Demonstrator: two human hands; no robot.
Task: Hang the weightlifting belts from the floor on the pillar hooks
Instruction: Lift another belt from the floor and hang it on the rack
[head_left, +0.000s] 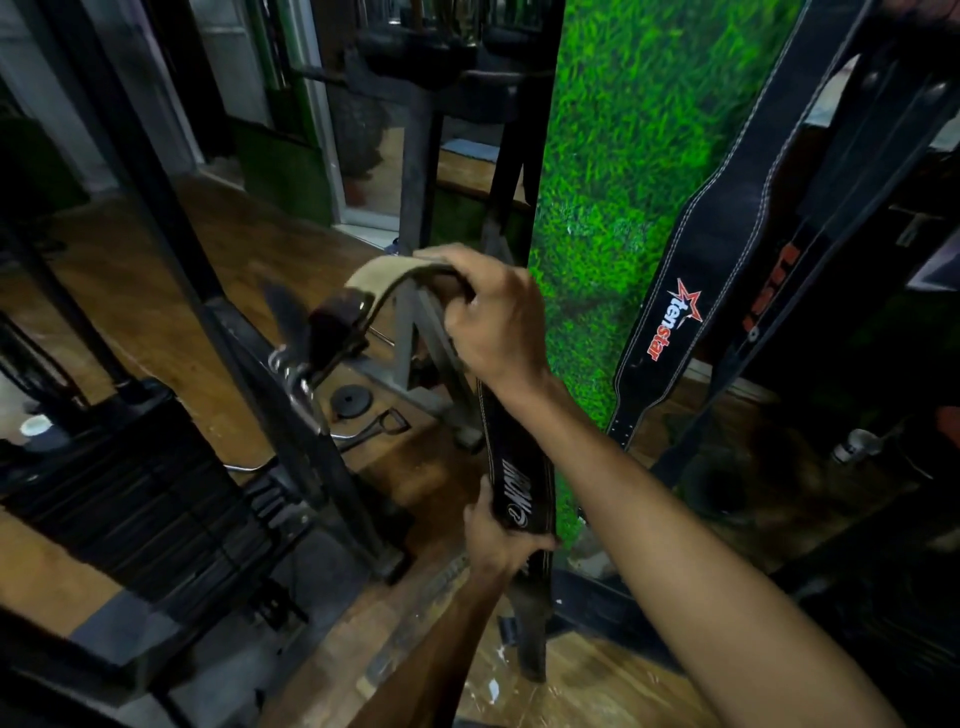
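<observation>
Both hands on one black belt (511, 483), lifted clear of the wooden floor (171, 270) and held near-centre, just left of the grass-covered pillar (613, 208). Right hand (493, 317) closed over the top, where the strap folds into a tan loop with the buckle (337, 332) dangling off to the left. Left hand (498, 535) clamped round the wide lettered back section lower down, tail of the belt drooping below toward the floor. Held top and middle, probably to stop the stiff leather swinging and to keep the buckle end free for a hook.

To the right, two belts up against the pillar already: a white-stitched star-logo belt (685, 291), and a darker belt (779, 291) further right. Hooks themselves out of sight above the top edge, so can't say which one is free.

In the way on the left: a slanted machine frame (270, 364) close beside the buckle, a weight stack (130, 493) near-left, a cable handle (374, 423) lying on the floor. Tight gap between frame and pillar; a snag on that buckle looks possible on the lift.
</observation>
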